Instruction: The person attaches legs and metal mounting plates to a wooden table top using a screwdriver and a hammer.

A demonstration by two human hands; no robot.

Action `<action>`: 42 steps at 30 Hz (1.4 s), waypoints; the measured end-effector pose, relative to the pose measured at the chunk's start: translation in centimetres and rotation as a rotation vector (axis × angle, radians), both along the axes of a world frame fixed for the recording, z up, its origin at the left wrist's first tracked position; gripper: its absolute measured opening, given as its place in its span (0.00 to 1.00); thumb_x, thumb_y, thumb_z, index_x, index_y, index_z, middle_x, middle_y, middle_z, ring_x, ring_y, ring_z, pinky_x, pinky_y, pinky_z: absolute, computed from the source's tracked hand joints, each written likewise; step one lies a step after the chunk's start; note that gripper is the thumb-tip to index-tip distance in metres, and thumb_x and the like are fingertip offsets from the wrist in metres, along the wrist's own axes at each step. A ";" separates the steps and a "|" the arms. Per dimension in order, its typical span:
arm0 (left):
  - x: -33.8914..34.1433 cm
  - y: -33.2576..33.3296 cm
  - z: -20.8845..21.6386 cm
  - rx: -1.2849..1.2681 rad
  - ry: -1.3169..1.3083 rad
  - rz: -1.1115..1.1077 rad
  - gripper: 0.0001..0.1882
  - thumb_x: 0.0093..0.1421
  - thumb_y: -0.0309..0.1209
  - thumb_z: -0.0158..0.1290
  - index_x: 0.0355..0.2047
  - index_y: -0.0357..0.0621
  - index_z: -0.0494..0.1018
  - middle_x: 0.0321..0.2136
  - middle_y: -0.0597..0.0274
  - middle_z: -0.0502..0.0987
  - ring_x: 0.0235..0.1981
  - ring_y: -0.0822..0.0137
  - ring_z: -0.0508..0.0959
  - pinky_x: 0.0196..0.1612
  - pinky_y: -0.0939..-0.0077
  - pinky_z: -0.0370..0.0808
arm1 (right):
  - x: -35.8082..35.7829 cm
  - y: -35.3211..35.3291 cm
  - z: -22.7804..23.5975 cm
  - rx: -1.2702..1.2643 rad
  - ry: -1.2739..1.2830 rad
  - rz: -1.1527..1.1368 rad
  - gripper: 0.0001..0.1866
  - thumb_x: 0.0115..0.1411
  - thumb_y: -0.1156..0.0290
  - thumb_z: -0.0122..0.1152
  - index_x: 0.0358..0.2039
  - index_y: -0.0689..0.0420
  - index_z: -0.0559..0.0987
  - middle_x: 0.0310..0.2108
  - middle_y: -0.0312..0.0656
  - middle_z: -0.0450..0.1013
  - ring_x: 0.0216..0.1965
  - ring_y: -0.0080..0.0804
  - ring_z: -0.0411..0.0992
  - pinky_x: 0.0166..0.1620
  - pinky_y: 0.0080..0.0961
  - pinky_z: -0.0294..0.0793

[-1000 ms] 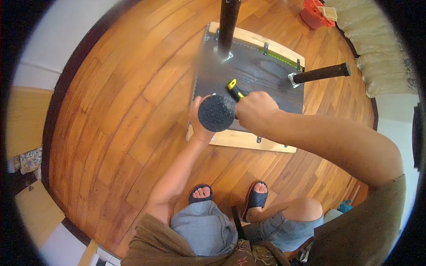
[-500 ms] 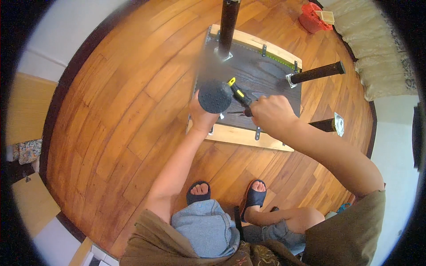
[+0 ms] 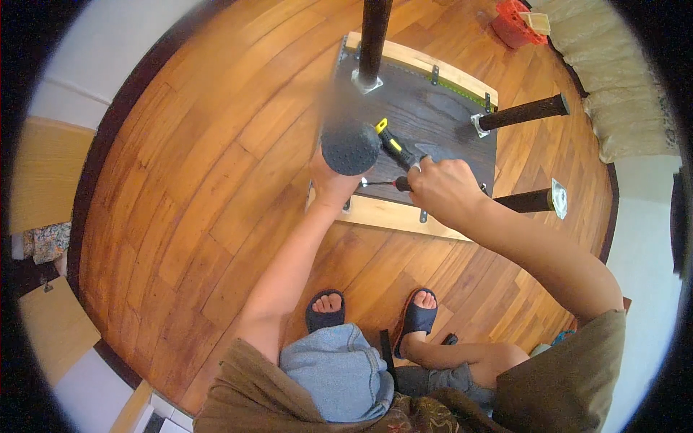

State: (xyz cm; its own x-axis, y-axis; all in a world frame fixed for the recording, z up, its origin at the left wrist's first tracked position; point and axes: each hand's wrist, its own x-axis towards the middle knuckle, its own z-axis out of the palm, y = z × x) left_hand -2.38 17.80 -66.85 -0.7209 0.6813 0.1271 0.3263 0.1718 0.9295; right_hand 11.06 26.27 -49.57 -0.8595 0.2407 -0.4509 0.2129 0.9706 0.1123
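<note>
Your left grip (image 3: 333,185) was wrapped around the dark leg (image 3: 349,149), over the near-left part of the dark panel (image 3: 433,119); it looked rigid, best held round its shaft. Your right grip (image 3: 446,185) clasped a screwdriver (image 3: 403,184), probably light, by its handle.

On the floor (image 3: 188,216), toward one o'clock: an upturned tabletop (image 3: 440,108). By the tabletop's own clock: first leg (image 3: 373,43) upright on it at eleven; second leg (image 3: 525,114) on it at three; third leg (image 3: 350,148) at eight, inside the left hand (image 3: 333,180); fourth leg (image 3: 530,200) at four, partly behind the right forearm (image 3: 556,252). At five, over the tabletop, the right hand (image 3: 447,187); out from it, a tool handle (image 3: 393,144) toward ten, a thin shaft (image 3: 379,182) toward nine. Farther off, by the whole view's clock: tub (image 3: 514,32) at one, curtain (image 3: 628,108) at two, sandals (image 3: 326,317) near six.
</note>
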 end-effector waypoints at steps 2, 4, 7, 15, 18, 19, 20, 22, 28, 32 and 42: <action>-1.2 -0.6 -2.5 -0.011 -0.057 0.001 0.24 0.37 0.36 0.66 0.37 0.47 0.74 0.32 0.57 0.77 0.34 0.56 0.77 0.37 0.67 0.73 | -0.7 -0.8 0.2 0.001 0.073 0.036 0.06 0.51 0.70 0.54 0.25 0.58 0.76 0.26 0.46 0.74 0.27 0.39 0.75 0.27 0.32 0.74; -0.9 -0.6 -3.1 -0.010 -0.138 -0.018 0.25 0.37 0.36 0.66 0.37 0.47 0.74 0.32 0.57 0.77 0.34 0.56 0.77 0.37 0.67 0.73 | -0.5 -0.8 0.0 0.014 0.123 0.052 0.04 0.49 0.73 0.53 0.21 0.55 0.77 0.24 0.44 0.74 0.27 0.37 0.76 0.26 0.30 0.74; -0.1 -0.1 0.9 -0.069 0.016 0.020 0.26 0.36 0.35 0.66 0.39 0.48 0.73 0.33 0.57 0.77 0.35 0.55 0.77 0.38 0.67 0.73 | 0.3 -0.1 -0.1 0.056 0.100 0.030 0.04 0.49 0.74 0.53 0.22 0.56 0.77 0.24 0.44 0.74 0.27 0.37 0.76 0.26 0.29 0.74; -0.2 -0.4 1.5 -0.042 0.098 0.028 0.32 0.34 0.34 0.67 0.43 0.48 0.70 0.36 0.57 0.76 0.38 0.55 0.76 0.39 0.67 0.73 | -0.1 -0.4 0.5 0.050 0.044 0.092 0.04 0.49 0.75 0.53 0.22 0.57 0.77 0.25 0.45 0.74 0.27 0.37 0.76 0.27 0.29 0.75; -0.6 -0.3 0.1 -0.015 0.174 0.048 0.31 0.34 0.34 0.67 0.42 0.48 0.71 0.36 0.58 0.76 0.37 0.55 0.76 0.38 0.67 0.73 | -0.3 -0.7 0.2 0.045 0.091 0.098 0.04 0.49 0.75 0.54 0.23 0.58 0.77 0.24 0.45 0.74 0.27 0.37 0.76 0.27 0.29 0.75; -0.7 -0.3 -0.6 -0.018 0.175 0.049 0.31 0.34 0.34 0.67 0.42 0.48 0.71 0.36 0.58 0.76 0.37 0.55 0.76 0.38 0.67 0.73 | -0.3 -0.8 0.1 0.043 0.092 0.099 0.04 0.49 0.75 0.54 0.23 0.58 0.77 0.24 0.45 0.74 0.27 0.37 0.76 0.27 0.29 0.75; -0.7 -0.2 -1.3 -0.023 0.088 0.040 0.30 0.34 0.35 0.67 0.41 0.48 0.71 0.35 0.58 0.76 0.37 0.55 0.76 0.38 0.67 0.73 | -0.4 -0.8 -0.1 0.054 0.111 0.130 0.04 0.48 0.75 0.54 0.22 0.58 0.77 0.24 0.45 0.73 0.26 0.36 0.76 0.27 0.29 0.74; -0.7 -0.2 -1.7 -0.029 -0.002 0.029 0.30 0.34 0.35 0.67 0.41 0.48 0.71 0.35 0.58 0.76 0.37 0.55 0.76 0.38 0.67 0.73 | -0.4 -0.7 -0.3 0.066 0.127 0.158 0.04 0.48 0.75 0.54 0.22 0.59 0.77 0.23 0.44 0.73 0.25 0.36 0.76 0.26 0.29 0.74; -0.2 -0.1 0.6 -0.073 0.015 0.016 0.27 0.37 0.35 0.65 0.40 0.47 0.71 0.35 0.56 0.76 0.37 0.55 0.76 0.38 0.68 0.72 | -0.4 -0.8 -1.0 0.165 0.094 0.538 0.06 0.47 0.71 0.54 0.22 0.61 0.74 0.19 0.38 0.67 0.22 0.32 0.71 0.23 0.24 0.68; -0.4 -0.4 -0.3 0.073 0.022 -0.015 0.19 0.42 0.34 0.63 0.35 0.44 0.72 0.30 0.60 0.76 0.31 0.63 0.75 0.36 0.71 0.72 | -1.4 -0.9 -0.8 0.133 0.096 0.557 0.06 0.46 0.72 0.53 0.18 0.60 0.74 0.17 0.40 0.68 0.23 0.33 0.72 0.23 0.25 0.68; -0.8 -0.6 -5.3 0.240 0.013 0.026 0.16 0.40 0.34 0.64 0.29 0.42 0.73 0.25 0.54 0.74 0.29 0.51 0.74 0.32 0.67 0.70 | -7.3 -2.2 2.2 -0.088 -0.133 -0.301 0.06 0.50 0.73 0.56 0.27 0.54 0.81 0.30 0.43 0.77 0.35 0.37 0.76 0.36 0.30 0.76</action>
State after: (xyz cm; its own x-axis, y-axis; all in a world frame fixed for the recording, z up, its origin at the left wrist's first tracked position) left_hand -3.16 17.18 -72.11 -0.7349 0.6117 0.2928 0.3371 -0.0452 0.9404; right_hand 3.80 24.07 -47.32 -0.6879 0.4296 -0.5851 0.4804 0.8737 0.0767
